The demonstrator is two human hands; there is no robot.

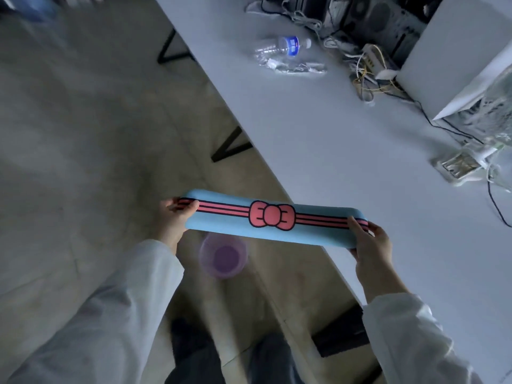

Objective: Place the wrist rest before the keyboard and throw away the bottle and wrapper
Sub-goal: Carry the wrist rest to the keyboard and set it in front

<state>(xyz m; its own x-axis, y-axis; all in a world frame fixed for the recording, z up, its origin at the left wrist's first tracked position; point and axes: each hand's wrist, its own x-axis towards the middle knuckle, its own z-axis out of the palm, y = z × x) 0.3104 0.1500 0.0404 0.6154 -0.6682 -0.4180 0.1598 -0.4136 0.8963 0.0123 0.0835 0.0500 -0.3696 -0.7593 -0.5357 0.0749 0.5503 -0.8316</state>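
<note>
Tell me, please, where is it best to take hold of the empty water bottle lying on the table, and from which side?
Take the water bottle around its middle, near the blue label, coming from above. It lies on its side on the white table, so its round body is open to a grip across it. The wrapper lies close on the near side and cables crowd the cap end.

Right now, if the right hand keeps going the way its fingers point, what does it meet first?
The right hand, gripping the wrist rest, points up-left; past the rest lies bare table, then probably the bottle. Depth is unclear.
</note>
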